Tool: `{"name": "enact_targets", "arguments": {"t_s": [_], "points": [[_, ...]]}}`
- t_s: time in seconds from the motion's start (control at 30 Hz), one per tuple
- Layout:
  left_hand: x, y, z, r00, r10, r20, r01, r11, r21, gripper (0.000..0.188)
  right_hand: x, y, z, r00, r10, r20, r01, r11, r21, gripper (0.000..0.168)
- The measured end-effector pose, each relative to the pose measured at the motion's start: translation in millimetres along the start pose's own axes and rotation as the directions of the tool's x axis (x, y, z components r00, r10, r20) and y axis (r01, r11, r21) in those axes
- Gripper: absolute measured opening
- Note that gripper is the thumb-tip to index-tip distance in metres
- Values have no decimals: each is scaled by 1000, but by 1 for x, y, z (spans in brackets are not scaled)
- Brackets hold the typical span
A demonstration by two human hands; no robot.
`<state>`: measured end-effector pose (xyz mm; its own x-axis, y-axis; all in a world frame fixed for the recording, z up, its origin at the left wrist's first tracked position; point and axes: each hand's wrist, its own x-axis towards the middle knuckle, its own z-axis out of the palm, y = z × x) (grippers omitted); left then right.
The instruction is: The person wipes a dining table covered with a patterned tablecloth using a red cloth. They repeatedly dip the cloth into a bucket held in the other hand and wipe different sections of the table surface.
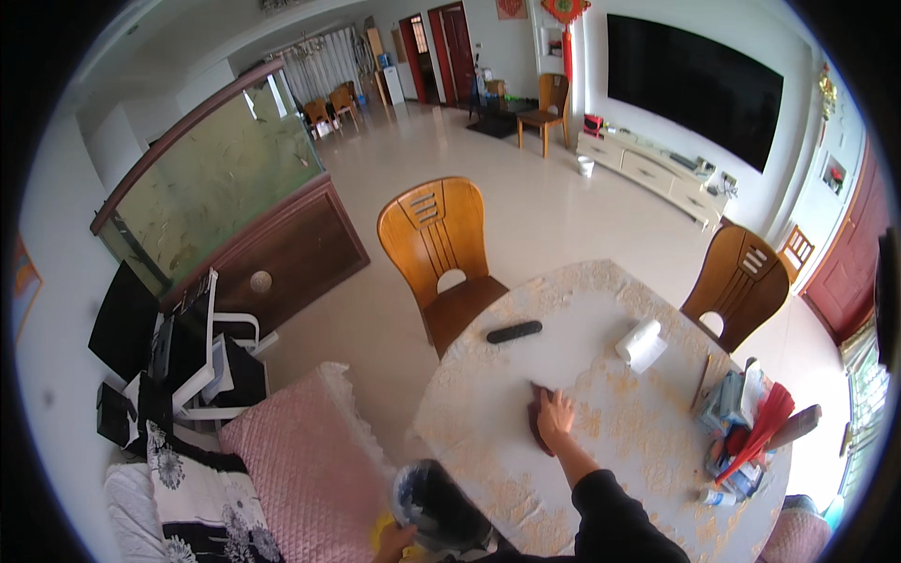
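Note:
My right hand presses down on a dark red cloth on the round table, its fingers spread over the cloth's right side. The table wears a pale tablecloth with a raised gold flower pattern. Low in the view, my left hand grips the rim of a waste bin with a dark inside, held beside the table's edge. Something yellow shows behind the left hand; what it is I cannot tell.
A black remote control and a white paper roll lie on the table. Tissue packs, a red bundle and a small white bottle crowd its right side. Wooden chairs stand beyond; a pink quilted cover is left.

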<state>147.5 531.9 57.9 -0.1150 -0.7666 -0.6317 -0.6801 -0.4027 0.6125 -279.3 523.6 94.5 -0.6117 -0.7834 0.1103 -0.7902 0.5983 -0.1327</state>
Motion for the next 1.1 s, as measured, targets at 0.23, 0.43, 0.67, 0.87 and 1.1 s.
{"name": "enact_targets", "arguments": {"t_s": [0.23, 0.43, 0.67, 0.87, 1.1], "points": [[-7, -19, 0, 995, 94, -36, -99, 976, -193, 44, 0, -7, 7, 999, 21, 32, -21, 1000, 21, 42], [-21, 12, 0, 999, -23, -30, 23, 999, 24, 37, -22, -11, 13, 988, -110, 108, 112, 994, -10, 39], [-8, -12, 1, 996, 21, -85, -17, 999, 46, 36, -7, -9, 6, 1000, -24, 4, 24, 998, -61, 32], [-23, 23, 1, 999, -42, -26, 40, 998, -47, 34, 3, 0, -7, 1000, 7, -3, -7, 1000, -5, 27], [-26, 25, -3, 999, 18, -43, -14, 996, 92, 33, -9, -4, -8, 993, -112, -29, 111, 993, -42, 30]]}}
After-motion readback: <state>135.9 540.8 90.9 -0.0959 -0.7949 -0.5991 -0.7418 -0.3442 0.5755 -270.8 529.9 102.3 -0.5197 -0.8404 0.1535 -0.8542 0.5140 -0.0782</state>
